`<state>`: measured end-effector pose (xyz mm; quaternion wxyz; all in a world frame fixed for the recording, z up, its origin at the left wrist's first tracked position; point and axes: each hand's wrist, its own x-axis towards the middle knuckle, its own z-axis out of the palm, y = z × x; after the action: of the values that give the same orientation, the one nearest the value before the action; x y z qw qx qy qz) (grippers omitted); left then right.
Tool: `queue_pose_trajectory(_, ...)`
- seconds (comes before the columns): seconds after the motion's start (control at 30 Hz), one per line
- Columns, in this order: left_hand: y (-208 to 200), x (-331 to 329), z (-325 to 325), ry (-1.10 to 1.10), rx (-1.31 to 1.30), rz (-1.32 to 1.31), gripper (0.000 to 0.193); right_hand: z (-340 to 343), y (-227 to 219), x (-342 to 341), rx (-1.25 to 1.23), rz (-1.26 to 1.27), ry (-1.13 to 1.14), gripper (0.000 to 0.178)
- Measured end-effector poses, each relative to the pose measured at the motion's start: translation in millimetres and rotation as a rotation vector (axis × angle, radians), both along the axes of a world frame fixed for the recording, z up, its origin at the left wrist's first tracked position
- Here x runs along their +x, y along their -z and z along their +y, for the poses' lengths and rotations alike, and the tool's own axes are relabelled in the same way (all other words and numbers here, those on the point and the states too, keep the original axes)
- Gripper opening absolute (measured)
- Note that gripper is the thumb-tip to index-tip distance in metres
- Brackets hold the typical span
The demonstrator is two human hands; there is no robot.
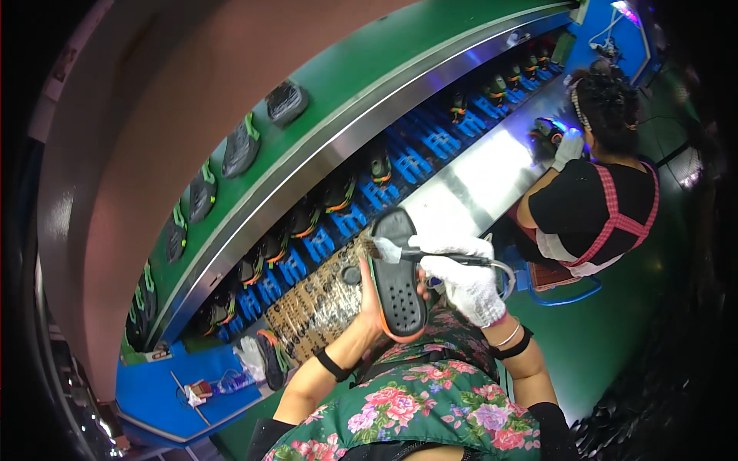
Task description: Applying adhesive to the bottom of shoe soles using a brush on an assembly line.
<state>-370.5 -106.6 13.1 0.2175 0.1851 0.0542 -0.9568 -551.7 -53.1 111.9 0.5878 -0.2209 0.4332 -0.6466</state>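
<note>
Black and flat, the shoe sole (pixel 402 296) is in front of the person's belly, tilted, with its holes near the bottom end. The bare left hand (pixel 370 301) is curled around it from below, so the sole hides most of the palm. The right hand (pixel 469 288), in a white glove, is closed around a brush (pixel 388 250), and its head lies over the sole. I can't tell if the hairs touch it. A shiny ring (pixel 504 280) pokes out by the glove; what it belongs to is hard to see.

Green floor (pixel 573 353) gives open room on the right. On the left, a plastic-wrapped bundle (pixel 311 300) sits close by the left hand. Past it, blue racks (pixel 350 219) with shoes and a steel edge (pixel 292 169) stand in the way. Many shoes there are dark and blurry. Farther right, a co-worker (pixel 592 200) sits beside a bright metal table (pixel 469 188).
</note>
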Motion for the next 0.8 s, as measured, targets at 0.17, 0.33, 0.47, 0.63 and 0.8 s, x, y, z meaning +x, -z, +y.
queue_pose_trajectory(0.17,-49.5,-7.6,-24.2,-0.08,0.007,-0.103,0.128,-14.9,-17.4,1.4,-0.225,0.373,0.04,0.023)
queue_pose_trajectory(0.33,-53.5,-11.6,-14.9,-0.301,-0.158,-0.209,0.096,-23.6,-24.5,-4.9,-0.533,1.06,0.121,0.023)
queue_pose_trajectory(0.47,-45.8,-3.6,-4.6,-0.387,-0.112,-0.084,0.093,-34.6,-18.3,5.1,-0.627,1.29,0.121,0.027)
queue_pose_trajectory(0.63,-36.8,-4.2,4.2,-0.424,-0.336,-0.386,0.092,-50.0,-17.0,10.5,-0.661,1.395,0.14,0.032)
queue_pose_trajectory(0.8,-29.6,-21.7,9.8,-0.402,-0.505,-0.574,0.1,-39.6,-15.2,13.0,-0.602,1.381,0.032,0.034)
